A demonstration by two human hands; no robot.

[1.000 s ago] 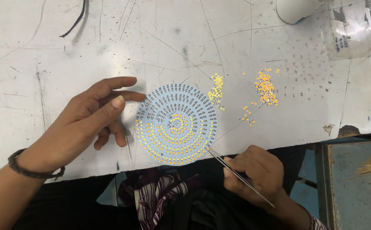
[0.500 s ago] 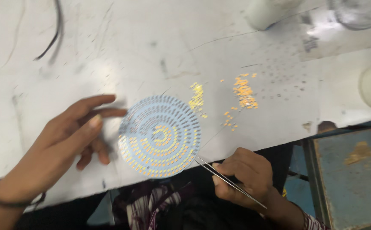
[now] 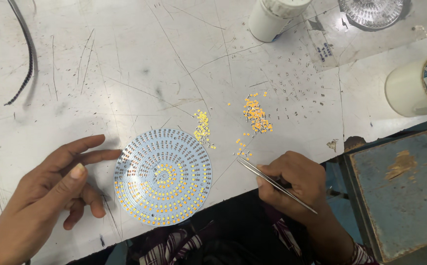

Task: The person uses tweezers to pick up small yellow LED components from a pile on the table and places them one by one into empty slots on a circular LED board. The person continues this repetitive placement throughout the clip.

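The left hand (image 3: 51,189) rests released on the bench (image 3: 125,64), fingertips touching the round board (image 3: 163,176). The right hand's (image 3: 294,184) grip pinches tweezers (image 3: 275,184) near the small yellow chips (image 3: 256,118)

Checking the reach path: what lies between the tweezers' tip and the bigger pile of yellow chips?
In the head view, a few loose yellow chips lie between the tweezers tip and the larger chip pile; otherwise bare table.
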